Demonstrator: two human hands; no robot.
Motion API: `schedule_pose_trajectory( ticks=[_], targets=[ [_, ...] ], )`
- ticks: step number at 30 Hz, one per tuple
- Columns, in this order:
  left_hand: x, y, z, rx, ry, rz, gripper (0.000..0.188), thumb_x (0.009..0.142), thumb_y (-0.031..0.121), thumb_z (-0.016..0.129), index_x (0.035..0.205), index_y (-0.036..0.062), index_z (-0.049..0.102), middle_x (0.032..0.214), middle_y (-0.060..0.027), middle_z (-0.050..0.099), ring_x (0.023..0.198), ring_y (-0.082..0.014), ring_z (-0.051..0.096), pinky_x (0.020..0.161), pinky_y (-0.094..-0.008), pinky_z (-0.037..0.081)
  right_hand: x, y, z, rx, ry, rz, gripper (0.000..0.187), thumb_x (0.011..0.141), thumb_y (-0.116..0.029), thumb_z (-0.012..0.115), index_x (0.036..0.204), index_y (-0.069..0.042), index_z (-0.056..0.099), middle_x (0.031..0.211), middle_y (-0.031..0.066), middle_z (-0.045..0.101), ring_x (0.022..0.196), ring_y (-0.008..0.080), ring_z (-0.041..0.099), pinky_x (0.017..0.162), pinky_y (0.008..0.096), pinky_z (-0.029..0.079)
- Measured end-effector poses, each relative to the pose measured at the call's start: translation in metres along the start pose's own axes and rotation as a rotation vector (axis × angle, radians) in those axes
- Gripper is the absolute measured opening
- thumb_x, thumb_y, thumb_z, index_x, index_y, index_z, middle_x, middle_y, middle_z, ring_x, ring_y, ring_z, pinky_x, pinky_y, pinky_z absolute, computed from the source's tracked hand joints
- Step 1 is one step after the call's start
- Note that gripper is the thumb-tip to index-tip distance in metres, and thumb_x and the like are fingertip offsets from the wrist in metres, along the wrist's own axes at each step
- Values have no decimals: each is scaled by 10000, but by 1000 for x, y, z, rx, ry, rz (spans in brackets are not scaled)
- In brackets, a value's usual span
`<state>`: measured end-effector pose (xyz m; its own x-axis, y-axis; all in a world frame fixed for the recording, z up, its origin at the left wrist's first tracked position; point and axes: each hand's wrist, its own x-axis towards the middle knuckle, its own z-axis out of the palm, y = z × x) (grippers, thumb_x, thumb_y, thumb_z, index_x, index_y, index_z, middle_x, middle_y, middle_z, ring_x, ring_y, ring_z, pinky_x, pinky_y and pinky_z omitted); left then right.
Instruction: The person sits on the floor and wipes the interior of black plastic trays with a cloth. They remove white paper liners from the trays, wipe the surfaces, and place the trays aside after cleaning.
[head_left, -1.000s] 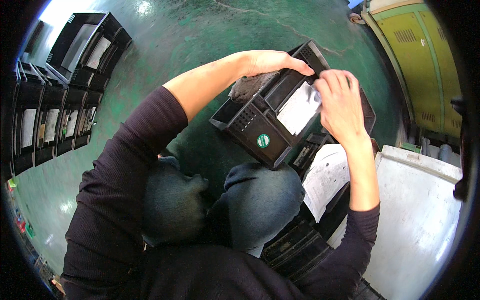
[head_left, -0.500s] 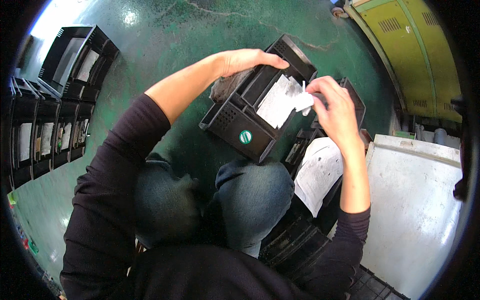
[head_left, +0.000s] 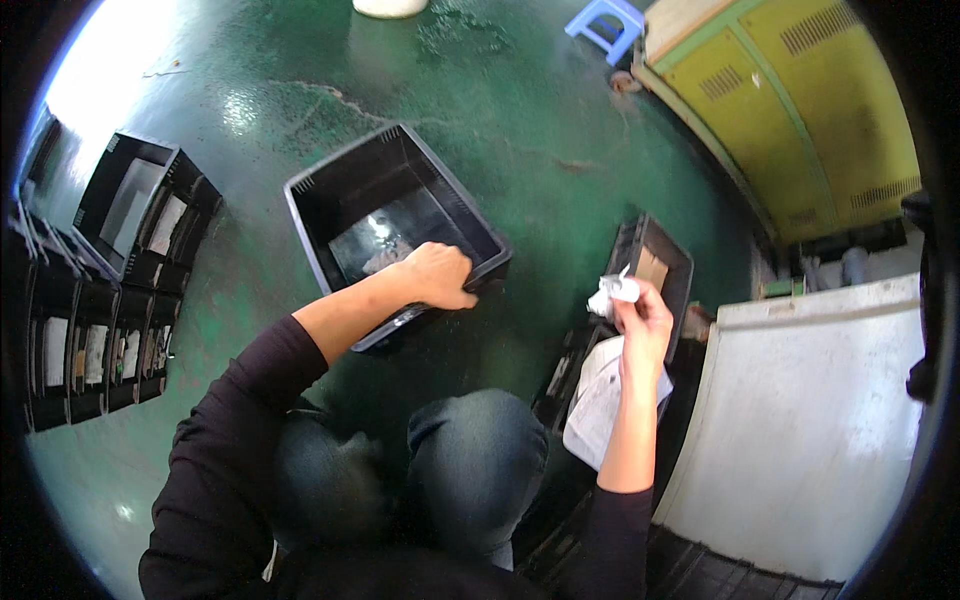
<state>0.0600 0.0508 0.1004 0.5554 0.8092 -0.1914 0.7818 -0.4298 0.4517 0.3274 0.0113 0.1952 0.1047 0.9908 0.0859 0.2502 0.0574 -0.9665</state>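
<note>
My left hand (head_left: 440, 275) is closed over the near rim of a black plastic bin (head_left: 465, 205), which stands on the floor, its top facing up. Inside, a ragged grey clump (head_left: 387, 257) shows beside that hand; what it is, I cannot tell. Off to the right, apart from the bin, my right hand (head_left: 645, 320) pinches a crumpled piece of white paper (head_left: 612, 293). Below its wrist, a creased white sheet (head_left: 595, 405) with dark smudges lies over black crates. Another black bin (head_left: 683, 275), with a brown piece inside, sits behind the right hand.
Black bins (head_left: 100, 340) with paper labels are stacked at the left. On the right stand a white metal-looking box (head_left: 800, 420) and yellow-green lockers (head_left: 780, 110). A blue stool (head_left: 608, 25) and a white round container (head_left: 390, 6) are farther off on the green floor.
The black bin has gone from tilted, its papered side toward me, to upright on the floor, farther left. My right hand has moved away from it, down and slightly left, with the crumpled white paper.
</note>
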Motion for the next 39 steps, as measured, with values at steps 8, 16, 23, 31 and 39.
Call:
schedule_pose_trajectory(
  ticks=[8, 16, 23, 31, 39],
  targets=[
    [-24, 0, 74, 168, -377, 22, 536, 756, 522, 627, 804, -7, 702, 808, -176, 680, 805, -314, 668, 719, -393, 526, -19, 45, 24, 413, -5, 34, 142, 856, -2, 617, 994, -26, 643, 894, 47, 670, 798, 135, 651, 588, 224, 511],
    [-14, 49, -6, -1191, -236, 235, 259, 837, 112, 658, 1073, 7, 646, 1034, -55, 664, 992, -109, 563, 903, -271, 419, -28, 44, 60, 402, -79, -187, 165, 797, 24, 654, 953, -30, 651, 1015, 44, 592, 910, 126, 570, 836, 269, 465],
    [-30, 62, -28, -1325, -28, 146, 531, 813, 172, 710, 1268, -20, 515, 1045, -28, 619, 925, -67, 532, 810, -234, 436, -33, 30, 58, -140, -53, -213, 142, 753, -100, 719, 863, -45, 648, 984, 40, 568, 890, 158, 546, 683, 272, 394],
    [-23, 70, -20, -1498, 231, -202, 246, 857, 167, 661, 1017, -20, 667, 866, -47, 679, 753, -79, 585, 702, -246, 468, -58, -4, 63, -196, 53, -263, 189, 789, -21, 681, 972, -29, 634, 980, 87, 634, 827, 170, 646, 742, 290, 487],
    [-29, 71, -15, -1448, 211, 55, 191, 872, 138, 650, 1022, 24, 622, 917, -54, 675, 857, -82, 595, 785, -243, 450, -43, 5, 46, 554, -154, 358, 219, 912, -190, 598, 1023, -7, 644, 898, 83, 661, 750, 140, 650, 669, 257, 552]
  ],
)
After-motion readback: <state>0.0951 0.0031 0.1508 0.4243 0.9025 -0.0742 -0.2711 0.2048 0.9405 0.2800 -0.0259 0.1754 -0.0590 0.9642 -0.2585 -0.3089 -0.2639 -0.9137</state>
